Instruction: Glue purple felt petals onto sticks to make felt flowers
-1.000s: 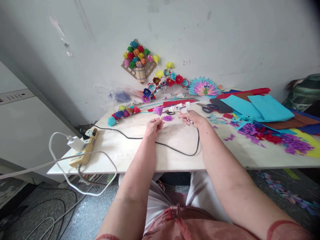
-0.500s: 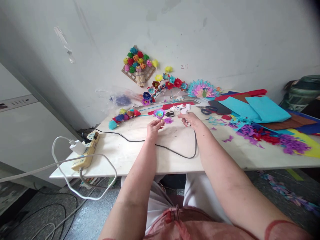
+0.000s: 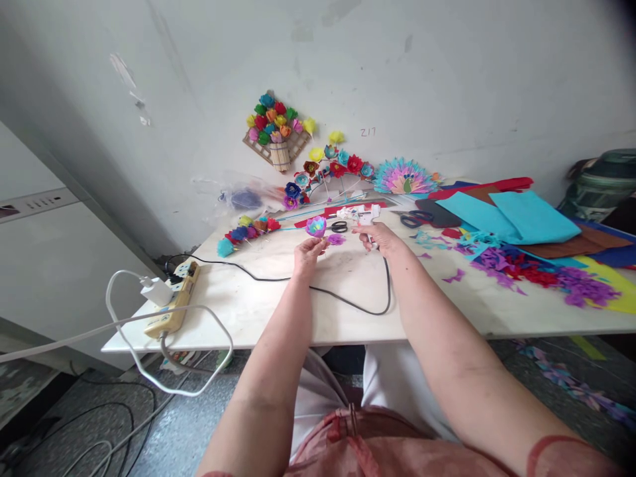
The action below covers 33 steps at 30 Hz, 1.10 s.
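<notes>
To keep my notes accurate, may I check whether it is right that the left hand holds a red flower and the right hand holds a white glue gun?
Not quite: the head view shows the flower in the left hand is purple with turquoise inside, not red. The right hand does hold a white glue gun.

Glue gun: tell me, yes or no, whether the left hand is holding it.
No, the right hand holds the white glue gun, while the left hand holds a purple flower.
</notes>
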{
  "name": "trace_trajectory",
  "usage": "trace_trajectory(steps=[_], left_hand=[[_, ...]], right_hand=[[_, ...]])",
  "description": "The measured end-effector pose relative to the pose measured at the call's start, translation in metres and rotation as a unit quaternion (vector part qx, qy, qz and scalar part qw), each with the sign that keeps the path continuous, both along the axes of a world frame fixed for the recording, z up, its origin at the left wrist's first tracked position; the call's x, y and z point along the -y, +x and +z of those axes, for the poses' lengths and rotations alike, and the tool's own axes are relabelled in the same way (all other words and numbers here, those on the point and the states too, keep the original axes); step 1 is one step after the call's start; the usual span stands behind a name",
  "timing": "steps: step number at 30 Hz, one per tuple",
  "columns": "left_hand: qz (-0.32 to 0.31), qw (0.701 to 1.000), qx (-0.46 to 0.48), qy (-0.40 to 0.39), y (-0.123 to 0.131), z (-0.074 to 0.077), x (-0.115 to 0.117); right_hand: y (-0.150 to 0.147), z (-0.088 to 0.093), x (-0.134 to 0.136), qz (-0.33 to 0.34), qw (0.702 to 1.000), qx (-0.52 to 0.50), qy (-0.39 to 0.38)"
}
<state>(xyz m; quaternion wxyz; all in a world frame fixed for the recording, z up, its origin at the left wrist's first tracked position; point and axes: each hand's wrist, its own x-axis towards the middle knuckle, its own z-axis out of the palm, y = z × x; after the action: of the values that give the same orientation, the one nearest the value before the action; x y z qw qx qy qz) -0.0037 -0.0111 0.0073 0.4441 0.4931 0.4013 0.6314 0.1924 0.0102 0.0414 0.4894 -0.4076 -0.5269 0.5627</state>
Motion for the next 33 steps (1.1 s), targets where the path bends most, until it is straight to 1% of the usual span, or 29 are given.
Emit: trace_trajectory(steps=[6,11,15,23,27,33], left_hand=[[0.003,1.000,0.003,0.003,0.001,0.001,0.002],[-0.001,1.000,0.022,0.006,0.002,0.000,0.000],[0.011,1.000,0.024,0.010,0.003,-0.002,-0.004],[0.066,0.997,-0.029,0.020,0.003,-0.007,-0.010],[0.071,0.997,-0.029,0.023,0.002,-0.009,-0.013],[0.088,0.995,-0.033,0.016,0.003,-0.006,-0.010]], right_hand=[[0.003,0.002,0.003,0.048,0.998,-0.020,0.034],[0.003,0.002,0.004,0.076,0.996,-0.015,0.038],[0.002,0.002,0.005,0.076,0.996,-0.013,0.039],[0.002,-0.001,0.002,0.059,0.998,-0.003,0.037],[0.002,-0.001,0.003,0.061,0.997,0.003,0.041],[0.002,0.000,0.004,0.055,0.997,0.016,0.043]])
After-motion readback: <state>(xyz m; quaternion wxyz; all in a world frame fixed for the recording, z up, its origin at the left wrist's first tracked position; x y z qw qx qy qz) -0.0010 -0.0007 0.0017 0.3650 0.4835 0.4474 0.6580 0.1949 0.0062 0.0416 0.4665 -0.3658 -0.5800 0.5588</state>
